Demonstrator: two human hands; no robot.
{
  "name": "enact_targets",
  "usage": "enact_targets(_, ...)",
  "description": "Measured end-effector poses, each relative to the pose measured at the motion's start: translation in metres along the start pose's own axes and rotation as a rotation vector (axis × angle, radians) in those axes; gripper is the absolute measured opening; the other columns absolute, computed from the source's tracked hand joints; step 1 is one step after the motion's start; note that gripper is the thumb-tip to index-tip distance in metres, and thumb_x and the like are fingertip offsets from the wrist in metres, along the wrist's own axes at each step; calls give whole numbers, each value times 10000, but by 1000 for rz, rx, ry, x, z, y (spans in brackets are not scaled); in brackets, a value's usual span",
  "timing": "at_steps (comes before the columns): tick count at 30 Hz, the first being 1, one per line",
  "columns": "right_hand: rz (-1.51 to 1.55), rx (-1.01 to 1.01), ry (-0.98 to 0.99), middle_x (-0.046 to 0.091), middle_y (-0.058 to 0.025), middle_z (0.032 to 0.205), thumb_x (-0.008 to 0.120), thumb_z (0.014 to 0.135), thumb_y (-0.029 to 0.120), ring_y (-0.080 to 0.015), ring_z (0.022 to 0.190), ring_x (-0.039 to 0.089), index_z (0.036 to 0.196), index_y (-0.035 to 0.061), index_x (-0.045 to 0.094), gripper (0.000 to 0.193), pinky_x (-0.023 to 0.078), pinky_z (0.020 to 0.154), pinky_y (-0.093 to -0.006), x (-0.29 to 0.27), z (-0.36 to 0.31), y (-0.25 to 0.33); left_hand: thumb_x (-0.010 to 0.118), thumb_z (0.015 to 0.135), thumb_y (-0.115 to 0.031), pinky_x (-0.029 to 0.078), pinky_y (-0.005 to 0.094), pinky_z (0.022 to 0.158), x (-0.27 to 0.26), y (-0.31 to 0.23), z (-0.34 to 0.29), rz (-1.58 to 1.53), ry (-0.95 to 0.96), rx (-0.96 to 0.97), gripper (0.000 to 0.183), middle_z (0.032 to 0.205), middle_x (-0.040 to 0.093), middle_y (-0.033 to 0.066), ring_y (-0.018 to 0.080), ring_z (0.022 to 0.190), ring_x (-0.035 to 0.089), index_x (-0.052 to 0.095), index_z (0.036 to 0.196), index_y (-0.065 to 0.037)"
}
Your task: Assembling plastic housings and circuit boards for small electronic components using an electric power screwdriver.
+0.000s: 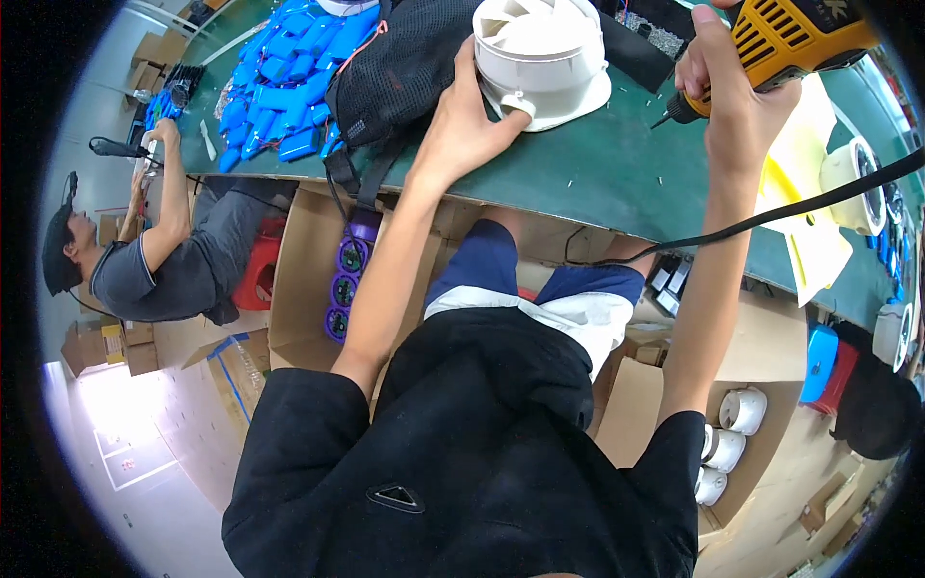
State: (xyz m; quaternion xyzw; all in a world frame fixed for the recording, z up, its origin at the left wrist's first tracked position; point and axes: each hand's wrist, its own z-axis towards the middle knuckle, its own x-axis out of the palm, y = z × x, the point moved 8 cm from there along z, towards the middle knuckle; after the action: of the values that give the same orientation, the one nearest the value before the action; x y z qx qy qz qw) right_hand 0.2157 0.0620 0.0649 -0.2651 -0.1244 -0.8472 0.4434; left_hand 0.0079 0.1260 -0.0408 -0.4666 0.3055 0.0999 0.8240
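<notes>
On the green workbench [617, 183] a round white plastic fan housing [551, 82] stands upright, curved blades showing at its top. My left hand [470, 125] grips its lower left side, the thumb lying over a small round stub on the base. My right hand [737, 101] is wrapped round a yellow and black power drill [785, 43], held up to the right of the housing. The drill's thin bit points down and left, apart from the housing. A black mesh bag [400, 72] lies left of my left hand.
Blue wrapped battery packs [289, 87] are heaped at the left. Small screws dot the bench. Right lie a yellow sheet [805, 222] and another white housing [853, 183]. A black cable [771, 217] crosses my right forearm. Cardboard boxes below hold purple [344, 289] and white round parts [742, 412]. A co-worker [154, 250] sits left.
</notes>
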Motion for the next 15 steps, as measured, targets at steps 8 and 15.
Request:
enact_targets(8, -1385, 204, -241, 520, 23, 609, 645, 913, 45, -45, 424, 476, 1043, 23, 527, 177, 432, 406, -187, 21, -6, 35, 674, 816, -148, 461, 427, 1032, -10, -7, -20, 41, 100, 70, 584, 1241, 619, 303, 418, 1180, 610, 481, 1326, 60)
enact_targets(15, -40, -62, 42, 535, 22, 638, 655, 918, 56, -44, 433, 482, 1048, 26, 528, 185, 436, 406, -185, 2, -5, 9, 645, 816, -49, 477, 271, 646, -18, -5, -26, 14, -17, 8, 194, 736, 638, 100, 137, 648, 576, 660, 998, 16)
